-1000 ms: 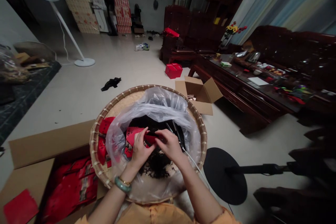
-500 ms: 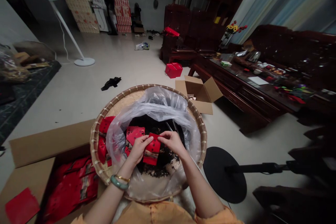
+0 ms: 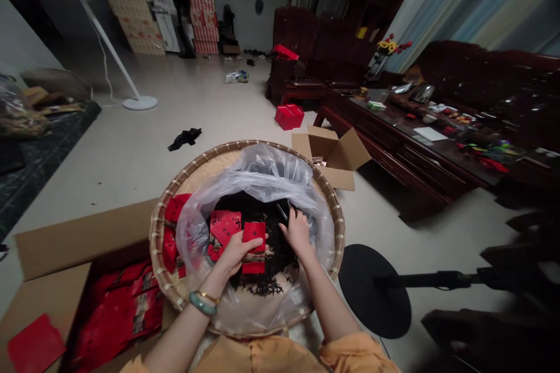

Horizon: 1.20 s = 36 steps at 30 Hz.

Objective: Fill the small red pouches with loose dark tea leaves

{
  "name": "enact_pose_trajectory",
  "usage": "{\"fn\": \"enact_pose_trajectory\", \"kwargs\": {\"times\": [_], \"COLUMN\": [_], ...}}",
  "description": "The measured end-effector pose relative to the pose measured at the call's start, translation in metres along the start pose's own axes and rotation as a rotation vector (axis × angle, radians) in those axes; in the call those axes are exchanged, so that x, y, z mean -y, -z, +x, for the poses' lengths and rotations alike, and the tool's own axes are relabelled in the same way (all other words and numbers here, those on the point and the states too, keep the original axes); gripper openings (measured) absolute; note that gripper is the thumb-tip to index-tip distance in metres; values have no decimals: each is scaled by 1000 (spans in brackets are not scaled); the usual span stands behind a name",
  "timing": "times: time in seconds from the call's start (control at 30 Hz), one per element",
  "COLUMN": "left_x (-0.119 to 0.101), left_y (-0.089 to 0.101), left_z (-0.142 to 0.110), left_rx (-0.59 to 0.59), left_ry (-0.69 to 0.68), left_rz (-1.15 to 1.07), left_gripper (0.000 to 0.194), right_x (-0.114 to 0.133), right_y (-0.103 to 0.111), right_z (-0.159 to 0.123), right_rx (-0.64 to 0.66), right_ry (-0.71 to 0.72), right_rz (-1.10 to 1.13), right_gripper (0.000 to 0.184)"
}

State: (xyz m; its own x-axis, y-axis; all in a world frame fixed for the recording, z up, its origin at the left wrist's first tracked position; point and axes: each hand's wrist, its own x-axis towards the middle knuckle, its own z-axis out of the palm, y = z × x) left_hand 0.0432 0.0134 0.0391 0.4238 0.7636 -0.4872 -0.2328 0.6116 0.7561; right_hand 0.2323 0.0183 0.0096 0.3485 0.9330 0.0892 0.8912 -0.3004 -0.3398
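A red paper packet [image 3: 254, 265] with a brownish printed band lies in my left hand [image 3: 236, 252], the thumb pressed across its front. My right hand [image 3: 298, 232] is at the slim metal tongs [image 3: 282, 211], its thumb and fingers around them. The tongs lie inside a clear plastic bag [image 3: 192, 215], over dark, dry, shredded-looking pieces [image 3: 262, 287]. Left of my left hand, more red packets [image 3: 225, 224] rest in the bag. The bag sits open in a round woven basket [image 3: 160, 245].
At lower left, an open carton [image 3: 52, 297] holds many red packets. A smaller open carton [image 3: 339, 154] and a red box [image 3: 289, 116] stand beyond the basket. A black round base [image 3: 374, 291] is at right, near a dark wooden table [image 3: 394, 145]. A white fan [image 3: 140, 103] stands at left.
My right hand has let go of the packet's top and moved up and right to the tongs. My left hand keeps hold of the packet, its top now upright and uncovered.
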Motion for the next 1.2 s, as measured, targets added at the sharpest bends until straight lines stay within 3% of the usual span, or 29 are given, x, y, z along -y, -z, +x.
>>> {"fn": "enact_pose_trajectory", "kwargs": {"times": [0.1, 0.23, 0.4, 0.53, 0.67, 0.97, 1.2], "left_x": [0, 0, 0, 2, 5, 2, -1], "left_y": [1, 5, 11, 7, 3, 2, 1], "left_z": [-1, -3, 0, 2, 1, -5, 3], "left_rx": [4, -7, -15, 41, 63, 43, 24], "left_ry": [-3, -2, 22, 18, -6, 61, -134], "left_rz": [7, 22, 41, 101, 172, 209, 12], "left_gripper": [47, 47, 46, 43, 40, 46, 46], "right_x": [-6, -16, -22, -8, 11, 28, 25], "right_y": [-9, -7, 27, 58, 69, 65, 59], "right_z": [6, 9, 0, -6, -8, -12, -11], "right_rx": [42, 74, 370, 561, 572, 544, 526], "right_ry": [-15, 34, 163, 290, 348, 312, 299], "right_rz": [-44, 180, 658, 763, 687, 610, 595], "right_gripper": [63, 58, 56, 57, 51, 32, 32]}}
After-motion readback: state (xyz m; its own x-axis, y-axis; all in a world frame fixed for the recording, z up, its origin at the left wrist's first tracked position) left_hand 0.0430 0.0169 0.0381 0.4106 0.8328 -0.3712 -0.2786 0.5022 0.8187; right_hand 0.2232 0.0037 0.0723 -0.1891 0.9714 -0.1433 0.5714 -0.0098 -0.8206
